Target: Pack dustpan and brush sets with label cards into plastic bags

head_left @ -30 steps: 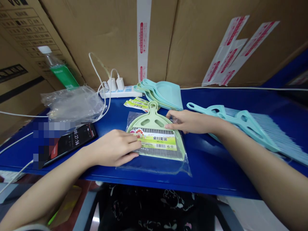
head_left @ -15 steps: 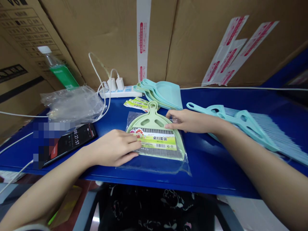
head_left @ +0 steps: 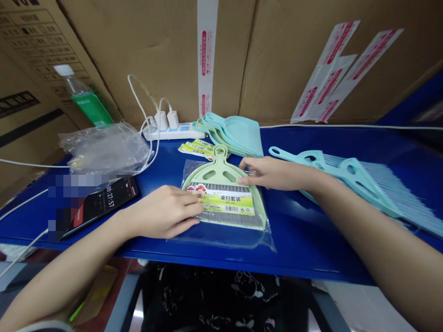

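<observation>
A light green dustpan and brush set [head_left: 221, 176] lies on the blue table inside a clear plastic bag [head_left: 238, 238], its handle pointing away from me. Across the grey bristles sits a yellow-green label card [head_left: 226, 200] with printed mushrooms. My left hand [head_left: 169, 210] is closed on the set's lower left edge, fingertips over the card's end. At the upper right edge, my right hand [head_left: 261, 173] grips the set through the bag, thumb on top and other fingers partly hidden.
Behind the set are stacked dustpans [head_left: 238, 131] and loose label cards [head_left: 197, 147]. Blue brushes [head_left: 346, 173] lie right. A phone [head_left: 104, 205], plastic bags [head_left: 107, 150], a bottle [head_left: 90, 106] and a power strip [head_left: 180, 131] with cables stand left and back. Cardboard [head_left: 159, 50] walls the rear.
</observation>
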A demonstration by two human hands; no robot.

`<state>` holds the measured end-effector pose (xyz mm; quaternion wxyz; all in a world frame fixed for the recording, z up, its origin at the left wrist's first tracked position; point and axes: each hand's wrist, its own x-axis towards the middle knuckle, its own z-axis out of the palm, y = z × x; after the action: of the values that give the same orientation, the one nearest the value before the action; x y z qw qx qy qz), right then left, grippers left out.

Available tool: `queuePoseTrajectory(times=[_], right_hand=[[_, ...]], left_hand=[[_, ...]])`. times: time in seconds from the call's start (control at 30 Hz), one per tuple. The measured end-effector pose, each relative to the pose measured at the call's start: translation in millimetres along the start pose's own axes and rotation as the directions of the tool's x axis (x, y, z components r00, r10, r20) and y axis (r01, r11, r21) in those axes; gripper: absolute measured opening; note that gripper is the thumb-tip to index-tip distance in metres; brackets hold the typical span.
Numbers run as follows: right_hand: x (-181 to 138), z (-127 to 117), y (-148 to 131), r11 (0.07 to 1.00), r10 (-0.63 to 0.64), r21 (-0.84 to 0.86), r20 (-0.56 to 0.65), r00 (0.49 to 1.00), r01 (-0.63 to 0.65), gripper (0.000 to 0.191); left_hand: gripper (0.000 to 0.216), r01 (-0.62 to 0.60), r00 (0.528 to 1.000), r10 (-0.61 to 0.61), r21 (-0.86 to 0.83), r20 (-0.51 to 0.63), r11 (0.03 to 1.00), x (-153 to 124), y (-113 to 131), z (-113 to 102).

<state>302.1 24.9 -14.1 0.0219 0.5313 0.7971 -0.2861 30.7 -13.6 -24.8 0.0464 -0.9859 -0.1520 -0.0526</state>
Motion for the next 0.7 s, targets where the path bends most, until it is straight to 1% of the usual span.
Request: queuePoseTrajectory(times=[0.17, 0.53, 0.7], right_hand=[[-0.2, 0.2, -0.6, 1.0, 0.026, -0.007, 0.011, 1.0, -0.026, 0.06], [1.1, 0.8, 2.7, 1.0, 0.003, 0.014, 0.003, 1.0, -0.003, 0.056], [0.4, 1.1, 0.5, 0.999, 0.022, 0.029, 0.009, 1.0, -0.023, 0.056]], left_hand=[[0.024, 0.005, 1.0, -0.005, -0.003, 0.005, 1.0, 0.0, -0.1, -0.3], [0.025, 0.001, 1.0, -0.001, 0.01, 0.002, 1.0, 0.5, -0.4, 0.2], [0.026, -0.006, 1.0, 0.006, 0.006, -0.004, 1.0, 0.0, -0.3, -0.5]])
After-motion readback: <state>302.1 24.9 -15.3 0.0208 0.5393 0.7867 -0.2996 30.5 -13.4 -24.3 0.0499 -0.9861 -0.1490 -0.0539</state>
